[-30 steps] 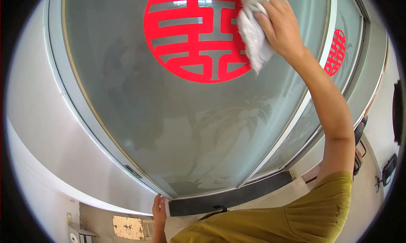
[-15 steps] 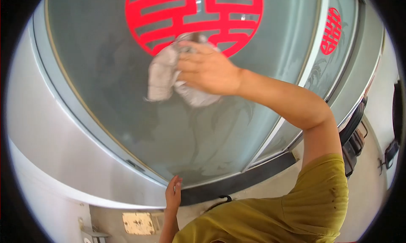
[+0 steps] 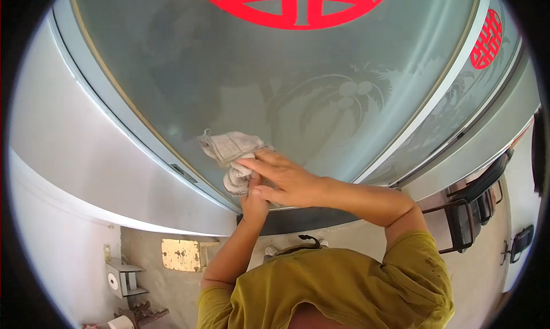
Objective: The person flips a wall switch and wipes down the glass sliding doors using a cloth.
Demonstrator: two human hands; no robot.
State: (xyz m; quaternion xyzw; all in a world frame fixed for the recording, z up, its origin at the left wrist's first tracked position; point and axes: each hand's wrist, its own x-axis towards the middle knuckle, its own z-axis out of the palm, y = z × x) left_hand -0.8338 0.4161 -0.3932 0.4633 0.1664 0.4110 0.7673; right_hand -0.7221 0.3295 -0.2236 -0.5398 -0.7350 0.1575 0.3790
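A pale grey, crumpled cloth (image 3: 232, 148) lies bunched between my two hands, in front of the lower part of a frosted glass panel (image 3: 229, 77). My right hand (image 3: 289, 180) is closed on the cloth from the right. My left hand (image 3: 255, 203) meets it from below, its fingers partly hidden by the cloth and the right hand. Above them on the glass is a large round red cut-out (image 3: 298, 8), with its upper part out of view. A palm-tree pattern (image 3: 338, 100) shows on the glass to the right of the cloth.
A smaller red cut-out (image 3: 487, 39) is on the side panel at the right. Black chairs (image 3: 464, 214) stand at the lower right. A worn yellowish stool (image 3: 180, 255) and a small grey shelf (image 3: 123, 277) stand at the lower left. A dark sill (image 3: 309, 219) runs below the glass.
My right hand has brought the cloth down from the red cut-out. My left hand has risen from the lower door edge to meet it. The view has shifted lower.
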